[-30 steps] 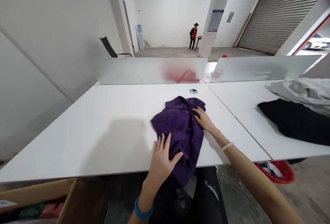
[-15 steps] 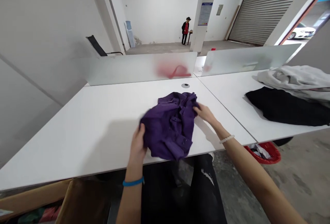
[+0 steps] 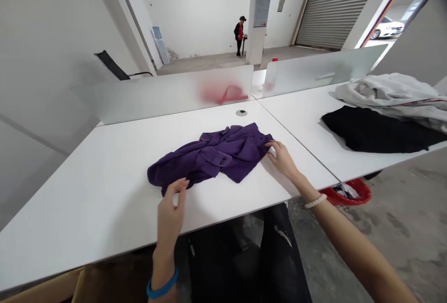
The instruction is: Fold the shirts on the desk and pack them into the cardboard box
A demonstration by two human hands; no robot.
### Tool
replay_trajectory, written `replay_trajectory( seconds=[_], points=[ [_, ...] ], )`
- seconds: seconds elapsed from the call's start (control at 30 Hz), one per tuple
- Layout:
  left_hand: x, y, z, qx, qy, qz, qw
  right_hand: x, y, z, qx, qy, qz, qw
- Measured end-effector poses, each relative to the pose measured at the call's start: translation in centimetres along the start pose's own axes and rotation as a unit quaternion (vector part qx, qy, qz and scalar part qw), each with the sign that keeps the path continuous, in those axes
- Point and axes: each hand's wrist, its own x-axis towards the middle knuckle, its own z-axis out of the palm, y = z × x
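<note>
A purple buttoned shirt lies crumpled and stretched sideways on the white table. My left hand, with a blue wristband, pinches the shirt's left end near the table's front edge. At the shirt's right corner, my right hand, wearing a white bead bracelet, has its fingertips closed on the fabric. Both forearms reach in from below.
A black garment and a grey garment lie on the adjoining table at right. Frosted dividers stand along the back edge. A red basket sits on the floor under the right table. A person stands far off.
The shirt has been pulled out from a bunched heap into a wider, flatter shape. My left hand moved left and toward me with its end; my right hand stayed at the right corner.
</note>
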Motion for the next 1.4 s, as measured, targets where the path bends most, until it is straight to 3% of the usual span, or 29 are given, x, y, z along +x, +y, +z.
replay_trajectory(
  seconds=[0.1,0.23,0.37,0.47,0.53,0.67,0.73,0.8,0.87,0.97,1.03,1.07,1.13,1.2,1.3,1.4],
  points=[
    [0.8,0.7,4.4,0.049,-0.088,0.085,0.991,-0.8,-2.4,1.1,-0.034,0.000,-0.086,0.996],
    [0.8,-1.3,8.3,0.200,-0.097,0.157,0.962,-0.6,-4.2,1.3,-0.037,-0.016,-0.168,0.985],
    [0.3,-1.7,8.5,0.269,-0.056,0.178,0.945,-0.2,-4.1,1.4,-0.039,-0.026,-0.156,0.987],
    [0.3,-0.6,8.0,0.318,-0.021,0.147,0.936,-0.5,-3.9,1.8,-0.063,-0.118,-0.136,0.982],
    [0.4,-0.2,7.6,0.333,-0.029,0.128,0.934,-0.8,-4.0,1.6,-0.044,-0.153,-0.120,0.980],
    [0.3,-1.3,5.4,0.221,-0.082,0.084,0.968,-1.8,-5.0,-1.3,0.082,-0.119,-0.062,0.988],
    [0.0,-2.0,3.0,0.103,-0.098,0.036,0.989,-2.5,-6.0,-4.0,0.159,-0.105,-0.038,0.981],
    [-0.4,-2.4,-0.2,0.008,-0.124,0.000,0.992,-3.6,-7.3,-6.8,0.230,-0.161,-0.038,0.959],
    [-0.9,-2.3,-3.4,-0.027,-0.176,-0.020,0.984,-4.8,-8.7,-9.1,0.281,-0.295,-0.075,0.910],
    [-1.6,-1.8,-6.9,0.006,-0.259,-0.056,0.964,-6.5,-10.6,-10.8,0.308,-0.488,-0.182,0.796],
    [-1.9,-1.5,-7.8,0.044,-0.286,-0.080,0.954,-7.3,-11.6,-10.8,0.304,-0.544,-0.238,0.745],
    [-2.0,-1.4,-8.0,0.060,-0.295,-0.087,0.950,-7.5,-12.0,-10.6,0.297,-0.556,-0.250,0.735],
    [-2.0,-1.1,-7.7,0.078,-0.300,-0.088,0.947,-7.4,-12.5,-10.0,0.271,-0.555,-0.243,0.748],
    [-1.8,-0.6,-6.8,0.074,-0.269,-0.069,0.958,-6.9,-12.5,-9.4,0.235,-0.512,-0.209,0.800],
    [-1.2,0.3,-4.4,0.055,-0.176,-0.020,0.983,-5.8,-11.6,-7.6,0.151,-0.391,-0.161,0.893],
    [-0.5,0.5,-0.9,0.100,-0.114,0.063,0.986,-5.5,-9.6,-4.8,0.063,-0.285,-0.128,0.948]
  ],
)
